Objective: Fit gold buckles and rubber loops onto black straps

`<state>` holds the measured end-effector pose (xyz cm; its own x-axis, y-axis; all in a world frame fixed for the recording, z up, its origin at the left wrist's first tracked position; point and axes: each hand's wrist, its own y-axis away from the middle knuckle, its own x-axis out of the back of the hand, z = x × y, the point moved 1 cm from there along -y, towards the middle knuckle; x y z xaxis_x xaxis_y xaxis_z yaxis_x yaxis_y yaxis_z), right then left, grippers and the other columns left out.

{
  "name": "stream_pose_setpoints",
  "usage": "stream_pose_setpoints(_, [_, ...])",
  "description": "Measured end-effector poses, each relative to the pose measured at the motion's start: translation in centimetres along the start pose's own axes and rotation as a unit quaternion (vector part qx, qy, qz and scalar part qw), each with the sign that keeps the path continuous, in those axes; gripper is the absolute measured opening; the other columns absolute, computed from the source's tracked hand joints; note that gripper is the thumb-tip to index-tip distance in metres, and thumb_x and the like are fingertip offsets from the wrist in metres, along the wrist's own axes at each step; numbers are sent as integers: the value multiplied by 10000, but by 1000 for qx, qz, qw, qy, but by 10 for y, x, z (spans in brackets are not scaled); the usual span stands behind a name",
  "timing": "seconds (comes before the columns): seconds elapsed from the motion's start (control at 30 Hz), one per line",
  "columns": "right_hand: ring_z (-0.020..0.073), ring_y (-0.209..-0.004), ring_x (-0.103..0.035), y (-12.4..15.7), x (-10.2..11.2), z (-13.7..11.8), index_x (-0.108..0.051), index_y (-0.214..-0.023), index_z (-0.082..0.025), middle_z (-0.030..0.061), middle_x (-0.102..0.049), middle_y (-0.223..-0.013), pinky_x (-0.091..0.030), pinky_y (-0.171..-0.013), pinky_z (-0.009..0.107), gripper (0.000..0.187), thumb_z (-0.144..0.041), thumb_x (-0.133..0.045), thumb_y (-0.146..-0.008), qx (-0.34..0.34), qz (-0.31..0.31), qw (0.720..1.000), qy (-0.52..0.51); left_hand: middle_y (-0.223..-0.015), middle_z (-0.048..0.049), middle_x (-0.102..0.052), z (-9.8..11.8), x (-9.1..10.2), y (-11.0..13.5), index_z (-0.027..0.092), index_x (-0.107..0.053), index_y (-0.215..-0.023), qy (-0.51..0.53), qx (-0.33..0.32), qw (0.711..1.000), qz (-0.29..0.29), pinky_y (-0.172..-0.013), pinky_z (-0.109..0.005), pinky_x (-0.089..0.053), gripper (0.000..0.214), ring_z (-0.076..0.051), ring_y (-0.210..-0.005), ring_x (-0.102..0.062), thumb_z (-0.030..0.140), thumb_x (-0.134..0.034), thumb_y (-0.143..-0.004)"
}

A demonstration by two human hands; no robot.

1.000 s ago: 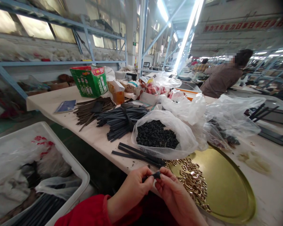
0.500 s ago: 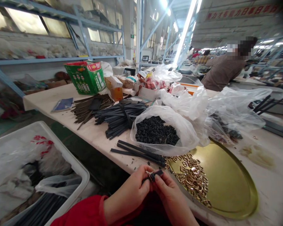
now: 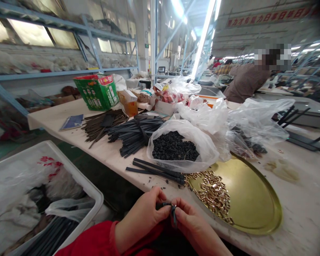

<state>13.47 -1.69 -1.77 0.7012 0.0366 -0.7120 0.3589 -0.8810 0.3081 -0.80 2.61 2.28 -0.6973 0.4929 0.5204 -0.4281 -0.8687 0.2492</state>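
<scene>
Dark strap [image 3: 174, 212] is pinched between the left hand [image 3: 144, 212] and the right hand [image 3: 190, 219], with a gold tray [image 3: 252, 199] beyond the right one. It looks light, pliant and hardly fragile; gripping its flat faces near the ends should suit.

Long factory hall, blue metal shelving [image 3: 53, 75] along a whitish wall [image 3: 10, 89] at left, bright windows [image 3: 29, 32] behind it, glowing tube lights [image 3: 202, 41] overhead, red-lettered banner [image 3: 272, 17] at upper right, greenish floor [image 3: 69, 152], pale tabletop [image 3: 52, 114].
</scene>
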Motion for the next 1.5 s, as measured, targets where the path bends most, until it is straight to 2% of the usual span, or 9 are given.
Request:
stream_pose_setpoints(0.17, [83,-592,-446,8,1,3,-484,-694,-165,-35,-514,-633,-331,-582,199,308,-333,-741,-662,9,-6,1000,-11,-771,-7,-622,3,-2,7,149,-565,-803,-13,-2,1000,9,-611,-231,-366,192,-142,-698,-535,335,-575,-754])
stream_pose_setpoints(0.3, [95,-595,-431,4,6,4,-428,-635,-179,-41,-489,-625,-347,-582,217,380,-439,-704,-667,95,70,989,91,-796,-27,-634,7,-6,9,130,-580,-818,113,14,993,-29,-639,-235,-391,182,-142,-723,-544,298,-556,-752])
stream_pose_setpoints(0.47, [103,-503,-400,-4,20,6,-412,-755,-216,-72,-425,-556,-314,-478,220,353,-497,-621,-711,184,200,929,253,-711,-19,-608,6,-11,7,107,-523,-828,289,101,949,-77,-538,-203,-323,232,-78,-563,-461,283,-582,-688])
stream_pose_setpoints(0.57, [103,-489,-383,-3,28,8,-433,-890,-203,-75,-399,-566,-296,-454,217,322,-491,-522,-776,146,162,920,326,-736,-29,-611,1,-13,5,99,-520,-865,315,118,936,-107,-515,-197,-298,317,-64,-536,-443,333,-611,-672])
stream_pose_setpoints(0.67, [112,-497,-392,1,33,12,-419,-803,-202,-52,-438,-568,-309,-466,231,285,-486,-424,-822,103,122,903,399,-743,-39,-618,-4,-17,2,88,-533,-864,308,135,932,-133,-551,-209,-337,302,-79,-565,-492,302,-607,-665])
stream_pose_setpoints(0.87, [177,-591,-511,1,32,22,-406,-814,-203,4,-521,-630,-380,-555,294,295,-489,-335,-835,132,212,828,503,-697,-22,-623,-10,-31,-3,93,-533,-839,300,168,931,-120,-554,-203,-351,239,-96,-572,-548,245,-563,-658])
stream_pose_setpoints(1.1, [146,-610,-479,8,32,25,-432,-759,-204,-10,-468,-647,-418,-573,258,339,-510,-323,-857,135,141,878,437,-640,8,-605,-12,-29,-7,114,-546,-905,232,165,940,-189,-511,-189,-347,247,-87,-515,-521,222,-522,-684])
stream_pose_setpoints(1.23, [134,-617,-462,16,32,27,-447,-774,-202,-13,-459,-665,-413,-570,233,320,-484,-333,-875,164,149,868,445,-593,22,-558,-14,-23,-2,144,-533,-742,104,124,954,-254,-446,-181,-318,222,-75,-463,-444,342,-443,-784])
stream_pose_setpoints(1.5, [138,-622,-492,21,34,35,-435,-827,-204,-1,-512,-696,-385,-573,247,291,-455,-307,-901,146,116,842,506,-534,35,-510,-14,-28,13,159,-483,-628,64,91,968,-225,-429,-180,-316,235,-80,-447,-430,316,-422,-792])
